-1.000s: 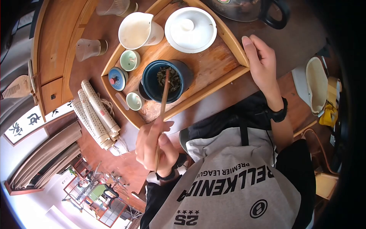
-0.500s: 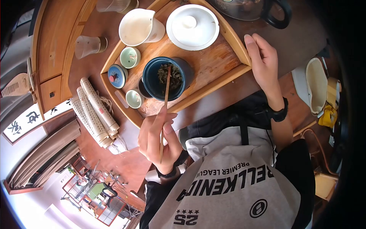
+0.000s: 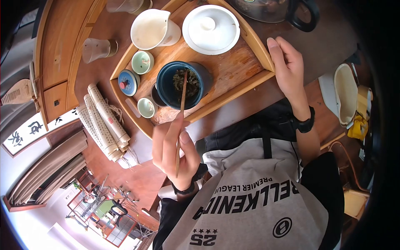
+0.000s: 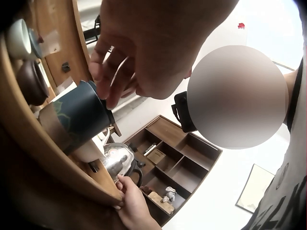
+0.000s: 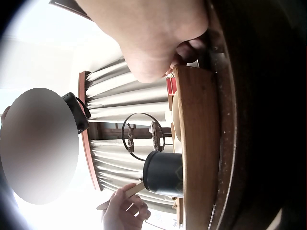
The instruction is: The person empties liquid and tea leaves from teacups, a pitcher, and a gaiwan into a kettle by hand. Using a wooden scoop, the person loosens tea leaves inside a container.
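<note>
My left hand (image 3: 177, 150) pinches a thin wooden stick (image 3: 183, 93), whose far end lies among dark leaves (image 3: 192, 85) in a blue cup (image 3: 166, 93). The left wrist view shows this hand (image 4: 144, 52) beside the rim of the blue cup (image 4: 84, 115). On the right, my right hand (image 3: 287, 66) grips the corner of a wooden tray (image 3: 233, 96); its fingers are partly hidden by the tray wall (image 5: 199, 143) in the right wrist view. The stick (image 5: 134, 189) slants into the dark cup (image 5: 163, 173) there.
On the tray are a white pitcher (image 3: 168, 35), a white lidded bowl (image 3: 211, 31), small green cups (image 3: 142, 62) and a blue lid (image 3: 128, 82). A glass kettle (image 3: 264, 10) stands behind, scrolls (image 3: 104, 125) lie left, and a glass (image 3: 96, 51) is beyond them.
Compared with a second ago, my left hand has shifted slightly and the stick stands at a different slant in the cup. The tray and my right hand have moved a little to the right.
</note>
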`<state>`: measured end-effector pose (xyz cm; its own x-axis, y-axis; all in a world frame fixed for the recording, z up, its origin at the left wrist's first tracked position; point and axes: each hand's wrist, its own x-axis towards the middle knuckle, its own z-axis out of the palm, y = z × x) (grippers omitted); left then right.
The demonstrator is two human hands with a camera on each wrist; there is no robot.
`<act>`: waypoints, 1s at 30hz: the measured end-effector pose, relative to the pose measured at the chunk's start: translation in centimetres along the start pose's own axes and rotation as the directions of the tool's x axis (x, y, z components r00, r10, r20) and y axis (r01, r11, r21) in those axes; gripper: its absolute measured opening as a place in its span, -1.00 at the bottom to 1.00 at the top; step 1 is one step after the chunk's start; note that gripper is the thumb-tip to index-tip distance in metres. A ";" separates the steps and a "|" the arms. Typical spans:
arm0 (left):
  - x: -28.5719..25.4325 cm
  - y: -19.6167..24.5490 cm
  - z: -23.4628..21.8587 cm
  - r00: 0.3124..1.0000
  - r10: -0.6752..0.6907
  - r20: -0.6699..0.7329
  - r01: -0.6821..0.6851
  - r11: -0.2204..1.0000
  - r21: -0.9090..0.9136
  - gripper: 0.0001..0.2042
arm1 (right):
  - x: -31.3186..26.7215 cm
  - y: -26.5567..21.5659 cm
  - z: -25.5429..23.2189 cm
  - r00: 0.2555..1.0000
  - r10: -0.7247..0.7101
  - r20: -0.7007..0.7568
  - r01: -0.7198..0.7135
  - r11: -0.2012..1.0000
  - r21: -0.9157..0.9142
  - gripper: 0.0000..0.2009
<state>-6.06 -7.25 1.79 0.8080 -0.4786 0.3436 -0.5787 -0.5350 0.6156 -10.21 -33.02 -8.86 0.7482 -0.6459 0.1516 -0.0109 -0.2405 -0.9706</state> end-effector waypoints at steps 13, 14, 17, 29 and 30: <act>1.5 0.9 1.4 0.972 0.136 -0.191 -0.175 0.963 -0.206 -0.63 | 0.0 0.1 -0.1 1.000 0.012 0.010 -0.012 1.000 0.011 -0.67; 1.6 0.9 1.5 0.973 0.135 -0.187 -0.174 0.963 -0.208 -0.63 | 0.0 0.1 -0.1 1.000 0.016 0.009 -0.016 1.000 0.010 -0.67; 2.4 1.0 2.3 0.944 0.134 -0.300 -0.267 0.847 -0.460 -0.64 | 0.0 0.0 -0.1 1.000 0.012 0.012 -0.011 1.000 -0.003 -0.67; 4.8 1.3 2.1 0.953 0.159 -0.257 -0.290 0.715 -0.636 -0.20 | 0.1 -0.8 -0.1 0.998 0.064 0.027 -0.063 0.997 -0.038 -0.67; 4.8 1.2 2.2 0.955 0.152 -0.255 -0.284 0.717 -0.636 -0.20 | 0.1 -0.9 -0.1 0.998 0.059 0.014 -0.058 0.997 -0.042 -0.67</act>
<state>-3.07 -11.73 2.58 0.7118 -0.3605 0.6028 -0.5743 0.1954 0.7950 -10.19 -32.94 -7.97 0.7553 -0.6489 0.0917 -0.0824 -0.2329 -0.9690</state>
